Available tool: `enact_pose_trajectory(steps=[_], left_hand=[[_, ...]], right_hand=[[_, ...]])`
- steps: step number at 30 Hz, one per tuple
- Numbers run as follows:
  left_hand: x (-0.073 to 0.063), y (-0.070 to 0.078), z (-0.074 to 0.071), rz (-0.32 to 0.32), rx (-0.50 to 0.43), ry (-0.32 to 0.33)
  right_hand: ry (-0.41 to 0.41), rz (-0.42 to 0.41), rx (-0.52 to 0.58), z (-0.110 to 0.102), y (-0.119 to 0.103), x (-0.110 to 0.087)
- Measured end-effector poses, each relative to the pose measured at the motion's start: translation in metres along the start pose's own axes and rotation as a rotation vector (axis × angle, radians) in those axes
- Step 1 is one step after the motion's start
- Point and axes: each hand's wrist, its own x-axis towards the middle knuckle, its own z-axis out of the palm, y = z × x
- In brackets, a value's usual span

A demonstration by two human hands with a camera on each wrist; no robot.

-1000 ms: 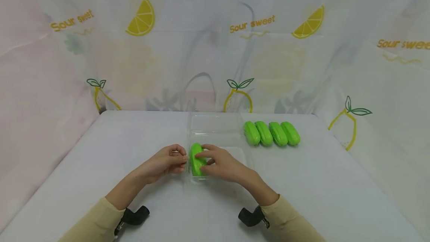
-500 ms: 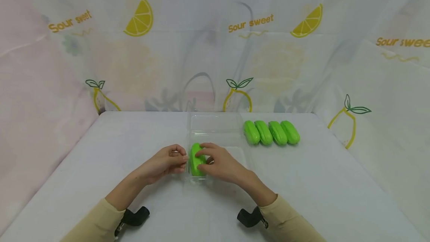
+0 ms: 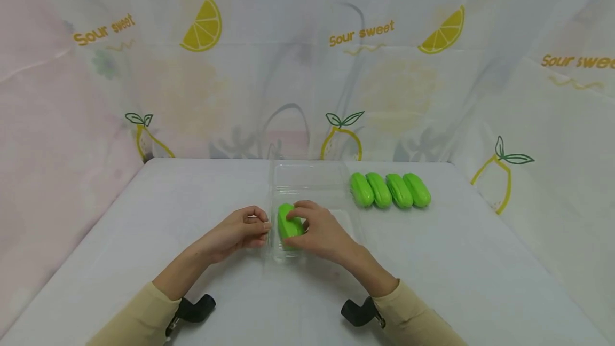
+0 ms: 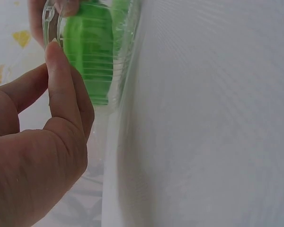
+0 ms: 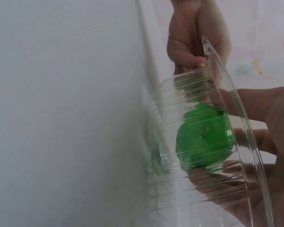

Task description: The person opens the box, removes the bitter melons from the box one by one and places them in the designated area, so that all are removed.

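Observation:
A clear plastic clamshell box (image 3: 342,222) lies mid-table with its lid (image 3: 307,176) folded back, away from me. My left hand (image 3: 240,233) pinches the box's left rim; its thumb and finger meet there in the left wrist view. Inside the box's left part, my right hand (image 3: 323,234) grips a bright green, glossy oblong piece (image 3: 287,220) between thumb and fingers. That green piece is tilted slightly. Seen through the ribbed wall in the right wrist view, its rounded end (image 5: 203,137) appears above the box floor. The right fingers partly hide it.
Several matching green oblong pieces (image 3: 389,191) lie side by side on the white table (image 3: 192,186), right of the lid. A printed cloth (image 3: 288,68) with lemon drawings hangs behind and at the sides. A black device (image 3: 357,311) sits by each wrist.
My right hand has closed more firmly around the green piece and moved it slightly right and up from the box's left wall. The left hand stays on the rim.

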Motion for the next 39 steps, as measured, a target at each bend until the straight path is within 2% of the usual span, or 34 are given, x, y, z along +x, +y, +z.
enact_pose_trajectory(steps=[5, 16, 25, 33, 39], left_hand=[[0.0, 0.0, 0.0, 0.0, 0.005, 0.005], [-0.001, 0.001, 0.0, 0.001, 0.001, 0.006], [-0.001, 0.0, 0.0, -0.003, -0.017, 0.007], [-0.002, -0.001, 0.0, -0.007, -0.014, 0.011], [-0.002, 0.001, 0.0, -0.004, -0.003, 0.01]], right_hand=[[0.014, -0.012, -0.014, -0.005, -0.001, -0.001], [0.06, -0.068, 0.03, -0.018, 0.004, -0.003], [0.084, -0.025, 0.043, -0.029, 0.007, -0.003], [0.091, 0.013, 0.109, -0.038, 0.01, -0.004], [0.063, 0.1, 0.174, -0.05, 0.015, -0.006]])
